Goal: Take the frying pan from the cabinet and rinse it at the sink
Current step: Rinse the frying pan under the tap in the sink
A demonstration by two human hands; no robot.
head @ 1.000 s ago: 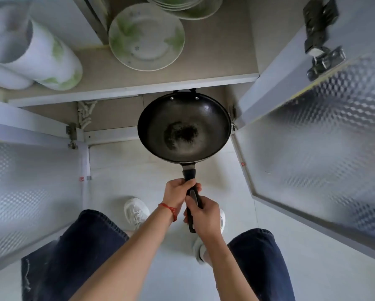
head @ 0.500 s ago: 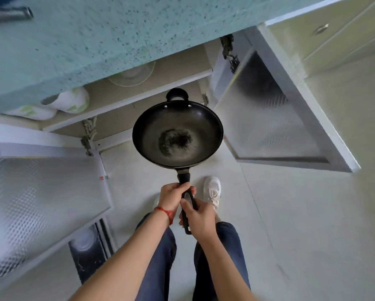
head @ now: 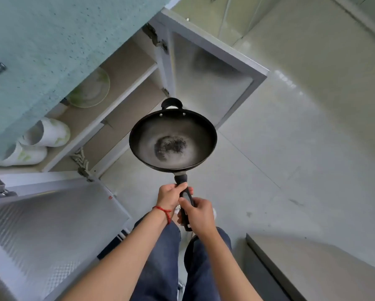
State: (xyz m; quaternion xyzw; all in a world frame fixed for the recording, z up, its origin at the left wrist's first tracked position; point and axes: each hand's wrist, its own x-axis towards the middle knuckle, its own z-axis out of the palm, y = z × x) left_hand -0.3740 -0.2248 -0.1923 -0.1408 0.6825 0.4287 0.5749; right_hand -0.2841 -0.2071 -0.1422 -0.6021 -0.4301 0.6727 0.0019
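Note:
A black frying pan [head: 172, 140] with a dark burnt patch in its middle hangs level in the air, outside the open cabinet [head: 117, 109] and above the floor. Its long black handle points toward me. My left hand [head: 170, 195], with a red string on the wrist, grips the handle near the pan. My right hand [head: 198, 213] grips the handle just behind it. The sink is not in view.
Both frosted cabinet doors stand open, the left door [head: 43, 231] and the right door [head: 210, 83]. On the shelf lie a plate [head: 91, 90] and white bowls [head: 45, 133]. The teal speckled countertop [head: 52, 40] overhangs at upper left. A grey ledge [head: 312, 261] sits at lower right.
I have risen from a crouch, so the cabinet has dropped away to the left and the countertop has come into view. The pan has come out and up with both hands on its handle.

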